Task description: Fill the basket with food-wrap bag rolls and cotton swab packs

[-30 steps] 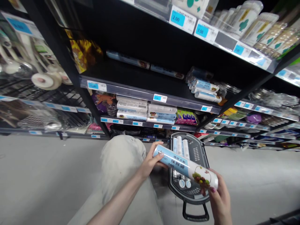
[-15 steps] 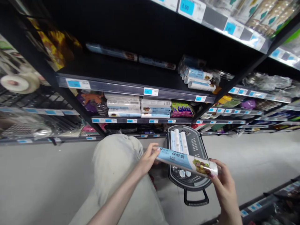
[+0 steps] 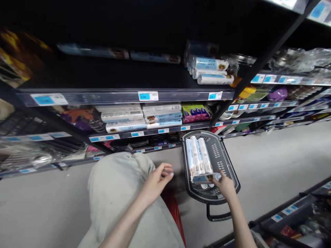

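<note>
Your right grip is pinched on the right end of a blue-and-white roll, held crosswise over the handle-side half of the basket. Can't tell if that roll touches anything below. More rolls lie lengthwise in the basket, side by side along its left wall. Your left grip has nothing in it: fingers loosely curled, thumb apart, left of the basket and clear of it. Basket's on the floor, handle toward you.

Glossy plastic-wrapped rolls, matt plastic basket
</note>
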The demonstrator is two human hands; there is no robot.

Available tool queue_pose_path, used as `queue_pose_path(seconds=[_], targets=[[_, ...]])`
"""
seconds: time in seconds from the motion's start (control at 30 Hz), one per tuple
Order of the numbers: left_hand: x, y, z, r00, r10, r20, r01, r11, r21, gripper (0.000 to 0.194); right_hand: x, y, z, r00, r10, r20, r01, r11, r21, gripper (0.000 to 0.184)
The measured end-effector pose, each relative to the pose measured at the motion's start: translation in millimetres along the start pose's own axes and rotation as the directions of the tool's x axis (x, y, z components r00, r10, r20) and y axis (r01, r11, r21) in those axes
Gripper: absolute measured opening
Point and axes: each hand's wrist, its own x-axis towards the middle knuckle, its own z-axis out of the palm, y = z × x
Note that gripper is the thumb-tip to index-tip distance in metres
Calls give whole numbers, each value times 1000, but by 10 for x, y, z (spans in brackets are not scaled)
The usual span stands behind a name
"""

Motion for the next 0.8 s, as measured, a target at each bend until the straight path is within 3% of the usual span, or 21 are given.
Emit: queue_pose_path(seconds=[0.17, 0.4, 0.67, 0.8], targets=[[31, -3, 35, 1000, -6, 0, 6, 998, 64, 24, 73, 147, -10, 997, -25, 75, 27, 999, -20, 34], [50, -30, 68, 999, 22, 34, -27, 989, 145, 21, 146, 25, 624, 990, 40, 136, -26, 994, -105, 38], [44, -56, 62, 999, 39, 21, -42, 987, 155, 21, 367, 117, 792, 965, 35, 261, 8, 987, -162, 38], [49, -69, 64, 998, 52, 27, -56, 985, 165, 21, 347, 60, 1080, 945, 46, 322, 14, 984, -179, 40]])
